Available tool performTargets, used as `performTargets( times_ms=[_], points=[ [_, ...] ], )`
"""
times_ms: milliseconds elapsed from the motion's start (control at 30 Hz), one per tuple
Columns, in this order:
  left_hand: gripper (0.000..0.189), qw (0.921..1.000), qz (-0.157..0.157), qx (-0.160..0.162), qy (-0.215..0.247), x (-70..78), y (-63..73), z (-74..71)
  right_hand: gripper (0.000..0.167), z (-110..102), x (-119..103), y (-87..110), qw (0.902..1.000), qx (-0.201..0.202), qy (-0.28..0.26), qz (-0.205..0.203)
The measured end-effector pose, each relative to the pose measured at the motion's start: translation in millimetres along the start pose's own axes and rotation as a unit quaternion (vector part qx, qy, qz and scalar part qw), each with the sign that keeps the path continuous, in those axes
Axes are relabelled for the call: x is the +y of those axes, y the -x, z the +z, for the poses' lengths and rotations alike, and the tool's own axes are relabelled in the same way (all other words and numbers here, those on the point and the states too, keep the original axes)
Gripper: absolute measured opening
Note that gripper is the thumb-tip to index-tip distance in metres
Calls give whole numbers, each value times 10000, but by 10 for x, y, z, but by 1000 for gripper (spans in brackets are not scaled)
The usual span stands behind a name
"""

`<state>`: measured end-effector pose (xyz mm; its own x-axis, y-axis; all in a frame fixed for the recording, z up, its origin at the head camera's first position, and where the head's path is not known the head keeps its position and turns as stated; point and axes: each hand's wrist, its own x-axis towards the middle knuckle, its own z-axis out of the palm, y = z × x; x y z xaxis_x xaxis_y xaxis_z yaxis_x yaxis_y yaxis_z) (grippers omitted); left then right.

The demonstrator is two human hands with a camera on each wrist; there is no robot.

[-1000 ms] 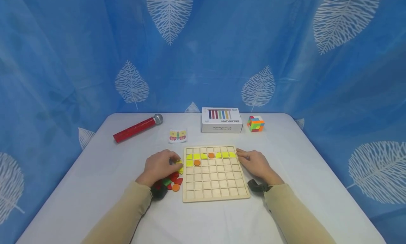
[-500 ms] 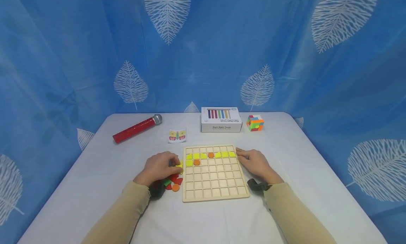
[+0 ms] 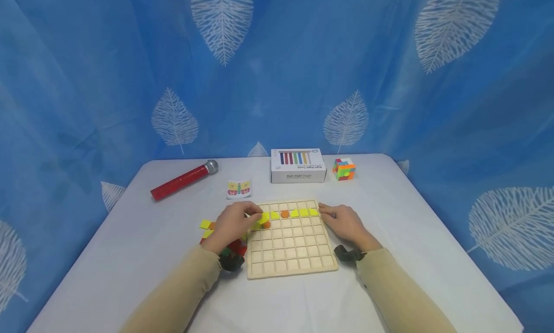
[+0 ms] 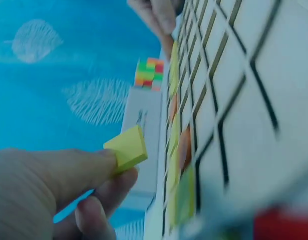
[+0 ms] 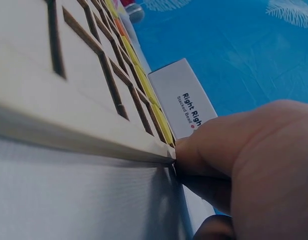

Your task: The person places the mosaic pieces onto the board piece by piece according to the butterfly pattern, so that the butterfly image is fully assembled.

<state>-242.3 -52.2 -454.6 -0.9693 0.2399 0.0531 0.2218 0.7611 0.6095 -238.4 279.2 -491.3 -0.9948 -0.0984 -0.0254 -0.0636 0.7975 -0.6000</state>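
My left hand pinches a yellow square tile between thumb and finger, held over the left side of the wooden grid board. Along an upper row of the board lie several yellow tiles and an orange disc. Another orange disc sits one row below, beside a yellow tile partly hidden by my left hand. At the board's upper right edge, my right hand touches the side with extended fingers. Loose yellow, red and green pieces lie under and around my left wrist.
A butterfly picture card lies beyond the board. Farther back are a red microphone, a white printed box and a colourful puzzle cube. A blue leaf-patterned curtain surrounds the white table.
My left hand has moved right and slightly up from the loose pieces to over the board, carrying a yellow tile. My right hand stays at the board's edge.
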Motion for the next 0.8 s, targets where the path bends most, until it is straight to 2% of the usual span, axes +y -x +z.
performTargets(
  times_ms=[167, 267, 400, 600, 800],
  points=[
    [11, 9991, 72, -274, -328, 182, -84, 182, 39, 33, 0, 16, 10000, 0, -31, 31],
    [10, 9979, 72, -329, -548, 234, -115, 246, 39, 42, -6, 18, 10000, 15, -43, -36],
    [9, 9958, 178, -344, -833, 231, -129, 304, 39, 34, -13, 21, 10000, -2, -49, -10],
    [7, 9954, 496, -152, -801, 204, -134, 367, 38, 8, -14, 23, 10000, 2, -50, -15],
    [7, 9929, 462, -125, -1087, 206, -148, 397, 39, -3, -11, 16, 10000, -27, -44, 10]
  ],
)
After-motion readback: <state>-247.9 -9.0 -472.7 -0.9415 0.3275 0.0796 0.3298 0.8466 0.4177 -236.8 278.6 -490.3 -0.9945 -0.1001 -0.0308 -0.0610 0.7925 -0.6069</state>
